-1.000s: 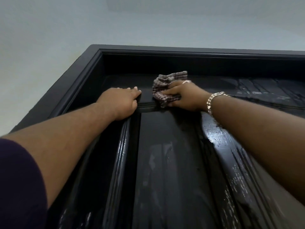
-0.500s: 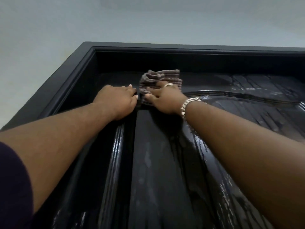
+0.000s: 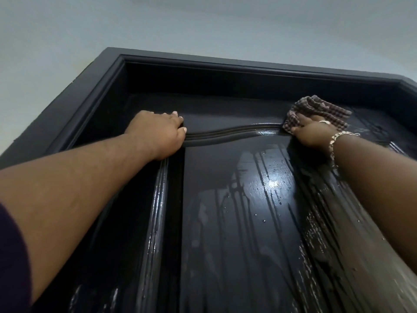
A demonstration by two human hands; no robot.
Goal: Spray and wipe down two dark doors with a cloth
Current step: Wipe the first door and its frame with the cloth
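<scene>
A dark glossy door [image 3: 234, 233] fills the view from below, wet with streaks and droplets on its central panel. My right hand [image 3: 312, 135] holds a bunched checked cloth [image 3: 325, 108] against the door's upper right, just above the curved moulding [image 3: 225, 133]. It wears a ring and a chain bracelet [image 3: 336, 140]. My left hand [image 3: 158, 132] presses on the door at the upper left, at the moulding's left end, holding nothing. No spray bottle shows in this view.
The dark door frame [image 3: 90, 91] runs around the top and left of the door. Pale wall and ceiling [image 3: 203, 26] lie beyond it. A dark sleeve [image 3: 11, 256] shows at the lower left edge.
My right hand has swept the cloth from beside my left hand across to the upper right of the door. My left hand has stayed pressed at the moulding's left end.
</scene>
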